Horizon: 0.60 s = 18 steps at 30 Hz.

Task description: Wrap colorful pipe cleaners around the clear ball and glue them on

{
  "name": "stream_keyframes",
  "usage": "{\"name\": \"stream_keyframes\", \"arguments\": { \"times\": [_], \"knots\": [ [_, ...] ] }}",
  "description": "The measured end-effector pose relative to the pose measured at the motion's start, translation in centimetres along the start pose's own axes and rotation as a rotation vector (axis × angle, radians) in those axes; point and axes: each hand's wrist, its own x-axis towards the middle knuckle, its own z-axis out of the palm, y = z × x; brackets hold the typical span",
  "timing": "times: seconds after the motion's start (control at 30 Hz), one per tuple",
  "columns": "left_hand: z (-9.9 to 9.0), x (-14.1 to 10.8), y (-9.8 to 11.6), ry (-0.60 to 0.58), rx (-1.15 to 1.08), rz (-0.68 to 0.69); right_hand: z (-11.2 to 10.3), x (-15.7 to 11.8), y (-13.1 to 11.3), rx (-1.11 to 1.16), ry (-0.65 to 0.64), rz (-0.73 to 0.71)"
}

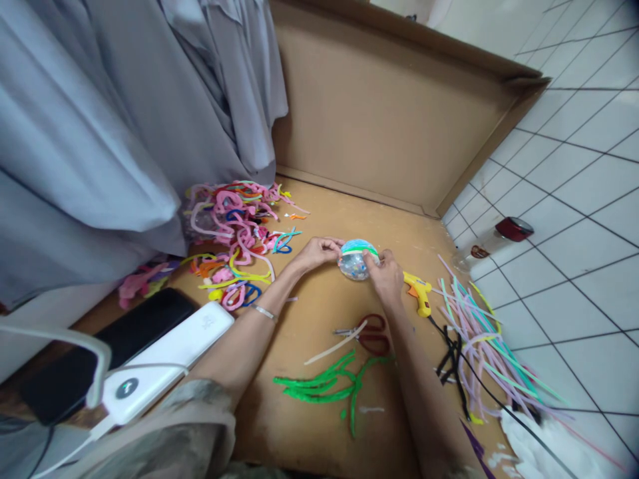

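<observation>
A round clear ball with blue, green and white bands across its top is between my hands above the brown table. My right hand grips its right side, thumb on the front. My left hand is at its left edge with thumb and fingertips pinched together; what they pinch is too small to make out. A yellow glue gun lies just right of my right hand. Red-handled scissors and a cream strip lie below the ball, with green fuzzy stems nearer to me.
Tangled pink and coloured stems are heaped at the left, near a white power bank and a black phone. Pastel stems, black stems and a red-capped jar are at the right. Cardboard stands behind.
</observation>
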Motion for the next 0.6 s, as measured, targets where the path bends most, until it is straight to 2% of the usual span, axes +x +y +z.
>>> {"name": "stream_keyframes", "arguments": {
  "times": [0.3,0.47,0.6],
  "knots": [
    [-0.1,0.1,-0.3,-0.029,-0.114,0.0,0.6,0.0,0.4,0.049,0.042,-0.062],
    [-1.2,0.2,-1.1,0.0,-0.211,-0.04,0.5,0.9,1.2,0.234,-0.047,-0.171],
    [-1.9,0.1,-1.3,0.008,-0.171,-0.047,1.1,1.5,1.9,0.39,-0.119,-0.134]
  ]
}}
